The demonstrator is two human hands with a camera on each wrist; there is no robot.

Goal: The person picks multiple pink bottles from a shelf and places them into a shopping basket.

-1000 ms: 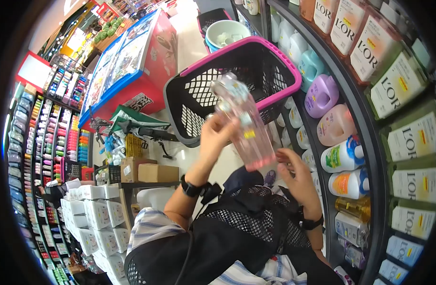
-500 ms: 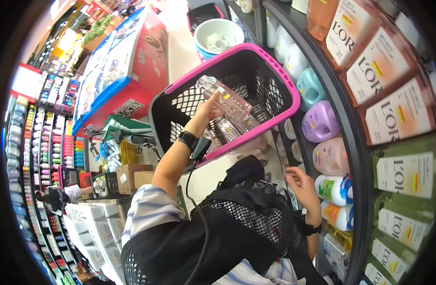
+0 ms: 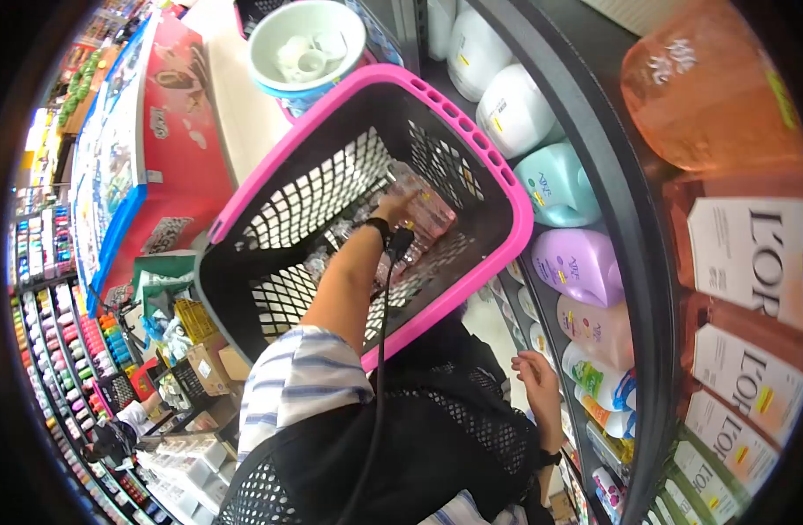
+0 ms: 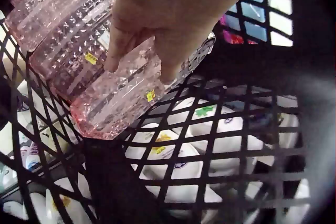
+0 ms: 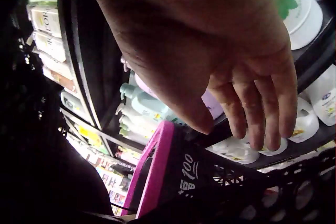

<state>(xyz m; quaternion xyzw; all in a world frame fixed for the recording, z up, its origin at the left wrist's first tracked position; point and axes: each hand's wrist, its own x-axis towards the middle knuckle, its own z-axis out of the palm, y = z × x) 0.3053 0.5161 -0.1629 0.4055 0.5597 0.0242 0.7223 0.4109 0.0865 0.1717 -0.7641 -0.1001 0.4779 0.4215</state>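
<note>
Deep inside the black basket with a pink rim [image 3: 342,94], my left hand [image 3: 392,208] holds a clear pink plastic bottle [image 4: 123,95] by its upper part, thumb on one side and fingers on the other. The bottle has a small yellow price sticker and lies at a slant against the mesh. Several similar pink bottles [image 4: 65,16] lie beside it in the left wrist view. My right hand [image 3: 539,382] hangs with relaxed fingers between my body and the shelf, holding nothing. From the right wrist view, its fingers [image 5: 255,108] point down near the basket's outside.
To the right, a shelf [image 3: 624,188] carries teal and purple jugs [image 3: 576,265], white bottles and large pump bottles labelled L'OR. A white bucket [image 3: 266,44] stands beyond the basket. A red and blue freezer [image 3: 178,105] is at the left, with cartons [image 3: 207,369] nearer.
My left hand has carried the pink bottle from in front of me down into the basket, beside the others. My right hand stays near the shelf. The view has moved closer over the basket.
</note>
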